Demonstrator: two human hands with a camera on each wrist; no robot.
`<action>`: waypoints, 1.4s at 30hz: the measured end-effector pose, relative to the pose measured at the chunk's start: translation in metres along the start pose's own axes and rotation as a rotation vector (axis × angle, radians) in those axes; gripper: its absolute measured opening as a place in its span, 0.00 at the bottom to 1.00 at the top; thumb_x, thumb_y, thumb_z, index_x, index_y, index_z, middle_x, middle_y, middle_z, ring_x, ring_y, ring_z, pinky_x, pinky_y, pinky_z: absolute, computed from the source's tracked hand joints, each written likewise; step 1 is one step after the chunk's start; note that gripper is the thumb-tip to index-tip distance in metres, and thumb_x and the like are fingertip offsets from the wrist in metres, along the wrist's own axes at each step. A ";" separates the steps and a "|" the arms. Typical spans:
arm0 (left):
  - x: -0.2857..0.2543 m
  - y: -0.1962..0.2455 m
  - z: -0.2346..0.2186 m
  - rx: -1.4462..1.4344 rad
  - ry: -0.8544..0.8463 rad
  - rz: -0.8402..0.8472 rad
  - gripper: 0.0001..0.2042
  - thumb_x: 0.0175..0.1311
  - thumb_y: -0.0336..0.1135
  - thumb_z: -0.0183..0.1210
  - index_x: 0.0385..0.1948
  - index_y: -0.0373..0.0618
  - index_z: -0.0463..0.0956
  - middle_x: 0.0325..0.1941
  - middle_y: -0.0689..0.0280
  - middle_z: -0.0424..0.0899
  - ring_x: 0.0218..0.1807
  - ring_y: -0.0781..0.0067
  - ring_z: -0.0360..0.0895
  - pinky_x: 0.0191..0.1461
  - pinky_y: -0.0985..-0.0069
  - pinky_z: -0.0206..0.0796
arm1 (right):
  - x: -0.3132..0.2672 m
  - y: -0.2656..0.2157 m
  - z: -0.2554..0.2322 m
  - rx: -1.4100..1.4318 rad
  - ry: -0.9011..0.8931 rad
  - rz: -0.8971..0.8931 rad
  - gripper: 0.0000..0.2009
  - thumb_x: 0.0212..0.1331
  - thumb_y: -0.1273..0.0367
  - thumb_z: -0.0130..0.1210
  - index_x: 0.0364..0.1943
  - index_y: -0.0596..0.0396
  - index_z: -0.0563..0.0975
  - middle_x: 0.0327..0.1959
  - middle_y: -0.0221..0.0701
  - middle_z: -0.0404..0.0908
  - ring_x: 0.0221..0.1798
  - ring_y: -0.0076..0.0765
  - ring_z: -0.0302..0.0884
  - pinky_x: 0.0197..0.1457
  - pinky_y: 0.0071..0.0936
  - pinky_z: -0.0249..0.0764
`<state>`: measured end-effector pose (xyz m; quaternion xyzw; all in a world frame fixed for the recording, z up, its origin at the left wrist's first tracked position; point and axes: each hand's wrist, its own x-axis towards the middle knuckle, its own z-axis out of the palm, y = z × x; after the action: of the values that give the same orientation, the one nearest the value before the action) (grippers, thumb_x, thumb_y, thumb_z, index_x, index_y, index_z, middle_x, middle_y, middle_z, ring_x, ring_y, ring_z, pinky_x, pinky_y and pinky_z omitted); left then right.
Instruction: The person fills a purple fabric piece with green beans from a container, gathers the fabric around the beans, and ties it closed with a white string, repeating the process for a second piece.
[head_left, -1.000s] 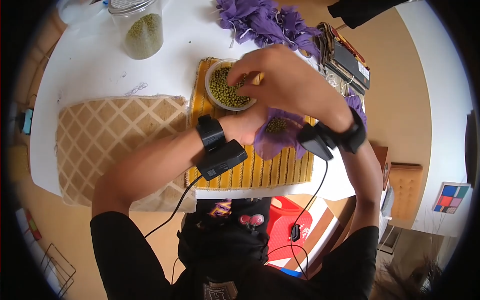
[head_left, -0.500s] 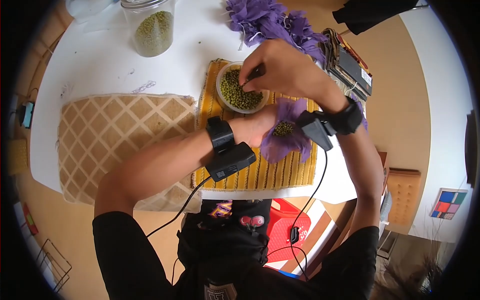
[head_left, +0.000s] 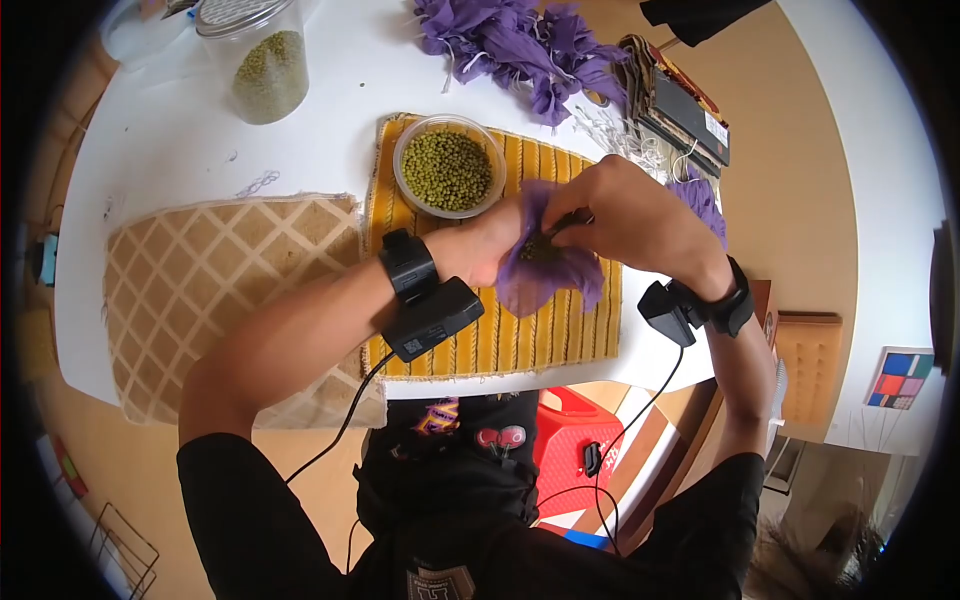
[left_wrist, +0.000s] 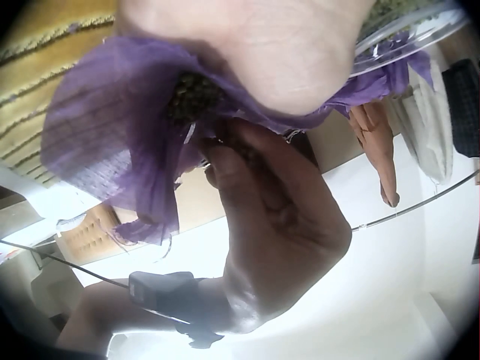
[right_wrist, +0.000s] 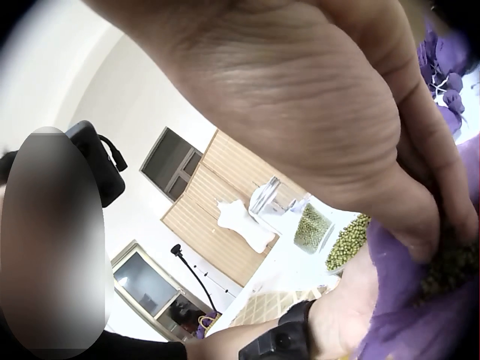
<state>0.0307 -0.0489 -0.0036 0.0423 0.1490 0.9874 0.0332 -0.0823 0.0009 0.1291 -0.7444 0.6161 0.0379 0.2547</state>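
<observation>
My left hand (head_left: pixel 490 245) holds a piece of thin purple cloth (head_left: pixel 528 290), gathered into a pocket, its fingers mostly hidden under the fabric. A small heap of green mung beans (left_wrist: pixel 196 97) lies in the pocket. My right hand (head_left: pixel 635 215) reaches down into the cloth from the right, thumb and fingertips pinched together at the beans, as the right wrist view also shows. Just beyond the left hand stands a clear round tub (head_left: pixel 398 168), filled with more mung beans (head_left: pixel 445 170).
Under the tub and hands lies a yellow striped mat (head_left: pixel 590 330), beside a beige diamond-patterned mat (head_left: pixel 230 290). A lidded jar of mung beans (head_left: pixel 270 85) stands at the back left. Bunched purple cloth (head_left: pixel 520 45) lies at the back, near stacked notebooks (head_left: pixel 685 115).
My right hand has left the tub, where it pinched among the beans, and come toward me and right into the purple cloth. The left hand keeps its hold on the cloth.
</observation>
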 end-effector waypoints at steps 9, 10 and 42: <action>-0.005 0.006 0.014 0.175 0.110 0.023 0.17 0.71 0.41 0.39 0.35 0.32 0.67 0.31 0.39 0.80 0.34 0.47 0.82 0.40 0.65 0.75 | -0.008 -0.005 -0.009 0.008 0.103 -0.093 0.05 0.50 0.78 0.61 0.32 0.59 0.83 0.28 0.36 0.84 0.29 0.37 0.83 0.36 0.28 0.77; -0.004 0.006 0.014 0.168 0.102 0.015 0.17 0.71 0.41 0.40 0.35 0.32 0.67 0.30 0.40 0.80 0.34 0.47 0.82 0.40 0.65 0.75 | -0.009 -0.005 -0.009 0.024 0.109 -0.072 0.05 0.51 0.78 0.61 0.33 0.59 0.82 0.27 0.36 0.84 0.29 0.36 0.83 0.35 0.28 0.77; -0.009 -0.005 -0.005 0.185 0.152 -0.011 0.17 0.74 0.47 0.41 0.44 0.43 0.70 0.31 0.57 0.81 0.23 0.70 0.80 0.17 0.82 0.66 | -0.013 0.038 0.076 0.449 0.786 -0.195 0.11 0.42 0.77 0.68 0.30 0.60 0.77 0.33 0.35 0.78 0.33 0.39 0.77 0.36 0.29 0.74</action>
<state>0.0395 -0.0458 -0.0106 -0.0307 0.2416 0.9696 0.0231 -0.1011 0.0405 0.0554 -0.6831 0.5860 -0.4057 0.1592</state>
